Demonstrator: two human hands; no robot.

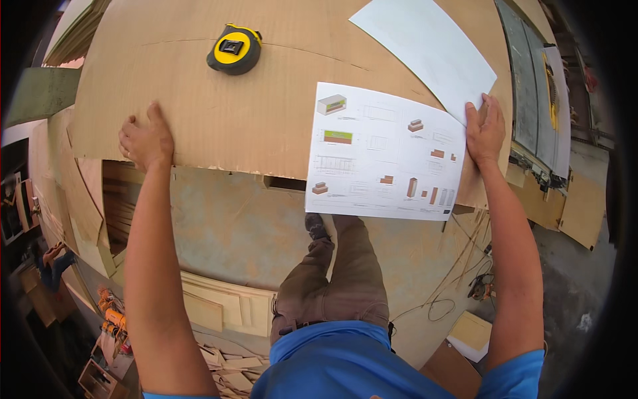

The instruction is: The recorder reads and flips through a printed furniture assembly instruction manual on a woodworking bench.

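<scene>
A large light-brown plywood sheet (266, 126) lies in front of me as a work surface. My left hand (147, 141) rests on it by its near left edge, thumb apart from loosely bent fingers, nothing held. Over at the right, my right hand (486, 130) lies on the sheet against the right edge of a white printed drawing sheet (372, 146), fingers partly spread. That drawing shows small furniture views and overhangs the plywood's near edge. Beyond it a blank white paper (425, 50) touches my right fingertips. A yellow and black tape measure (234, 49) stands farther back, left of centre.
To the right is a grey metal machine table (528, 86) with a yellow strip. Plywood panels (226, 309) and wood offcuts (236, 372) lie low at the left, near an orange power tool (114, 318). A dark cable (438, 309) trails over the floor at right.
</scene>
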